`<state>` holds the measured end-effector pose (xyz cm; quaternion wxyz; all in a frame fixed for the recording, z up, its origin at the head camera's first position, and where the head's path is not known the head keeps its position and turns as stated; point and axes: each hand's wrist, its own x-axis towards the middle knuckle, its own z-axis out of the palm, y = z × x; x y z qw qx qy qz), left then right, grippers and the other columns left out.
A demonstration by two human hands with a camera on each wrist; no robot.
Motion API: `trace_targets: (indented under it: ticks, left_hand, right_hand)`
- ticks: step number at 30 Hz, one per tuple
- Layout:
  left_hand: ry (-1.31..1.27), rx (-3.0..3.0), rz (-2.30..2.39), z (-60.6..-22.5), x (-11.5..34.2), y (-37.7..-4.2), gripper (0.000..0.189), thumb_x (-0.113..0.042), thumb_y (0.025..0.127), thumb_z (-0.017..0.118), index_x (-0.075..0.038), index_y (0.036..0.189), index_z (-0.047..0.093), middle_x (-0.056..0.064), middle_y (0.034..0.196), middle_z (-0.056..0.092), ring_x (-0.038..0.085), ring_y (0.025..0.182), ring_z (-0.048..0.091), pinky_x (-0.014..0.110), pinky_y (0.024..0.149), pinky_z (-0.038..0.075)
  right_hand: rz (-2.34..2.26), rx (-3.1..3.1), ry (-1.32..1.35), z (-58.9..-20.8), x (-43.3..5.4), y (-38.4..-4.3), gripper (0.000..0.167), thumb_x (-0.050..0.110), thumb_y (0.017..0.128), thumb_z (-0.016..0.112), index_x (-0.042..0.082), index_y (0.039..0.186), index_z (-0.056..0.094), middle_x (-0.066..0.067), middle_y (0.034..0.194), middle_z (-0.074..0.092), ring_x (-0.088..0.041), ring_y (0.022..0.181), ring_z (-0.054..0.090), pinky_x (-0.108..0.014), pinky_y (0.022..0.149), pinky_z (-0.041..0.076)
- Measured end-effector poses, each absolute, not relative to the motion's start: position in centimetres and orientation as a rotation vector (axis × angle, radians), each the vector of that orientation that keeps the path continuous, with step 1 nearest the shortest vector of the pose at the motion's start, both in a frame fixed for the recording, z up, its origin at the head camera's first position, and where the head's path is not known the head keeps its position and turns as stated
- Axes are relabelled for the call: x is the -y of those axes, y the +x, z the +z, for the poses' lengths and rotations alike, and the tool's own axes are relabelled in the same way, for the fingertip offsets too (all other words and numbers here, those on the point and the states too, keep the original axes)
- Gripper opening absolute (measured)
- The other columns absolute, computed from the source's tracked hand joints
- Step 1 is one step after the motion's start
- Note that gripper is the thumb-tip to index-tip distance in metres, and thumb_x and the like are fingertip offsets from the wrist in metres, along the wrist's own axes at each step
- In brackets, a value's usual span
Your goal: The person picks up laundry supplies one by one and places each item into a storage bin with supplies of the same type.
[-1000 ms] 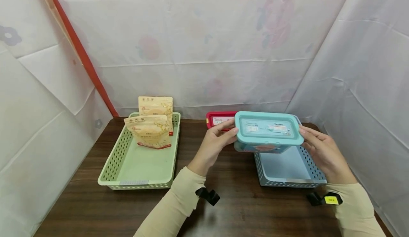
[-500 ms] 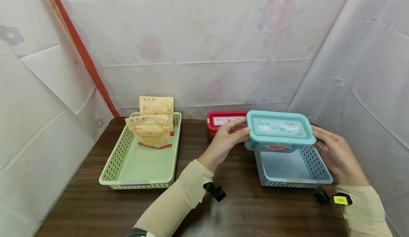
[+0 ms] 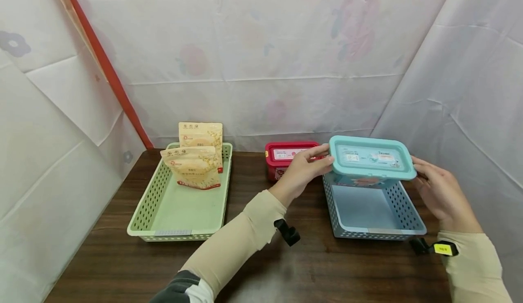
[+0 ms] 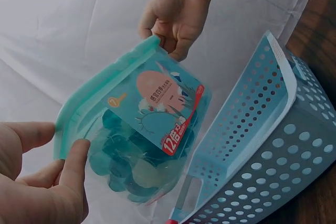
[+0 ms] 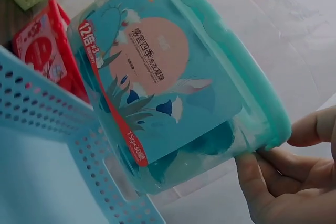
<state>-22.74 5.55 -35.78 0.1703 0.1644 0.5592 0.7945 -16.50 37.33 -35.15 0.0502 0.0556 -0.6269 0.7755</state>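
Observation:
Between my two hands hangs a clear tub of laundry pods with a turquoise lid and a printed blue label. My left hand pinches its left end at the lid's rim, thumb on one side and fingers under it. At the opposite end my right hand grips the rim the same way. The tub is held above the back part of a blue perforated basket, whose floor shows in front of it. In the left wrist view, teal pods show through the tub's wall.
A red-lidded tub stands behind my left hand, left of the blue basket. On the left, a green perforated basket holds two beige pouches at its back. White curtains hang behind and at both sides of the dark wooden table.
Both hands have carried the turquoise-lidded tub to the right and slightly up, over the blue basket. More of the red-lidded tub shows now. The baskets and pouches stay in place.

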Motion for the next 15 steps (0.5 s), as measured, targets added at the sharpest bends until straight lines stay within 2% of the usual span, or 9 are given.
trace_targets:
  ticks: [4, 9, 11, 15]
  left_hand:
    - [0.446, -1.621, 2.227, -35.4, -6.3, -23.7, 0.051, -0.009, 0.097, 0.068, -0.007, 0.145, 0.054, 0.001, 0.125, 0.061, 0.020, 0.109, 0.067, 0.041, 0.098, 0.051]
    - [0.405, -1.600, 2.221, -35.4, -7.3, -24.9, 0.050, -0.008, 0.097, 0.068, -0.005, 0.145, 0.053, 0.002, 0.123, 0.061, 0.021, 0.109, 0.067, 0.043, 0.100, 0.050]
    - [0.372, -1.570, 2.224, -35.5, -7.7, -25.3, 0.050, -0.006, 0.097, 0.067, -0.005, 0.145, 0.053, 0.003, 0.121, 0.062, 0.021, 0.109, 0.067, 0.043, 0.100, 0.050]
    - [0.311, -1.540, 2.233, -35.6, -8.4, -25.9, 0.049, -0.004, 0.097, 0.066, -0.005, 0.145, 0.053, 0.003, 0.120, 0.062, 0.021, 0.109, 0.066, 0.040, 0.098, 0.051]
  right_hand:
    - [2.247, 2.000, 0.095, -35.3, -37.7, -17.1, 0.030, 0.015, 0.105, 0.054, 0.010, 0.132, 0.066, 0.008, 0.129, 0.059, 0.001, 0.112, 0.055, -0.012, 0.086, 0.048]
    - [2.178, 2.096, -0.007, -35.4, -38.2, -18.0, 0.054, 0.024, 0.105, 0.054, 0.001, 0.151, 0.038, -0.001, 0.151, 0.042, 0.000, 0.116, 0.050, -0.010, 0.089, 0.045]
    - [2.184, 2.096, -0.031, -35.4, -38.3, -18.3, 0.060, 0.026, 0.105, 0.053, -0.003, 0.153, 0.030, -0.003, 0.157, 0.035, -0.002, 0.119, 0.048, -0.010, 0.089, 0.044]
    - [2.185, 2.107, -0.067, -35.4, -38.5, -19.1, 0.066, 0.028, 0.106, 0.052, -0.005, 0.155, 0.023, -0.004, 0.162, 0.027, -0.012, 0.134, 0.036, -0.012, 0.093, 0.041]
